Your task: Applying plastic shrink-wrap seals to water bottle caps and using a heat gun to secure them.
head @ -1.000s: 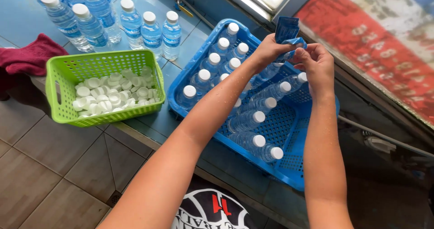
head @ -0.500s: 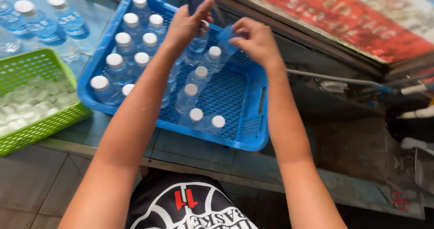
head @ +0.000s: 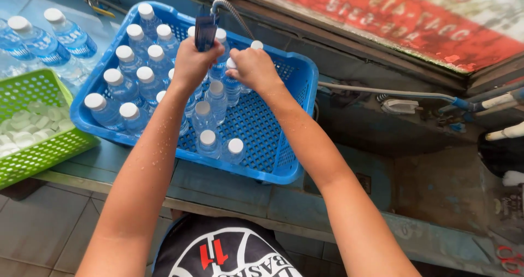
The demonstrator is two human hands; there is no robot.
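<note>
PROGRESS: blue crate (head: 284, 162) about half stocked with capped bottles (head: 136, 75) | left hand (head: 192, 64) clamped on blue nozzle (head: 205, 32) | right hand (head: 252, 68) closed over a bottle top | right half of crate unfilled

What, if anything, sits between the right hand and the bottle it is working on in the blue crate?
Nothing visible does. The right hand rests on the capped bottle in the blue crate, with other bottles beside it, not between. The left hand grips the blue nozzle just next to it.
</note>
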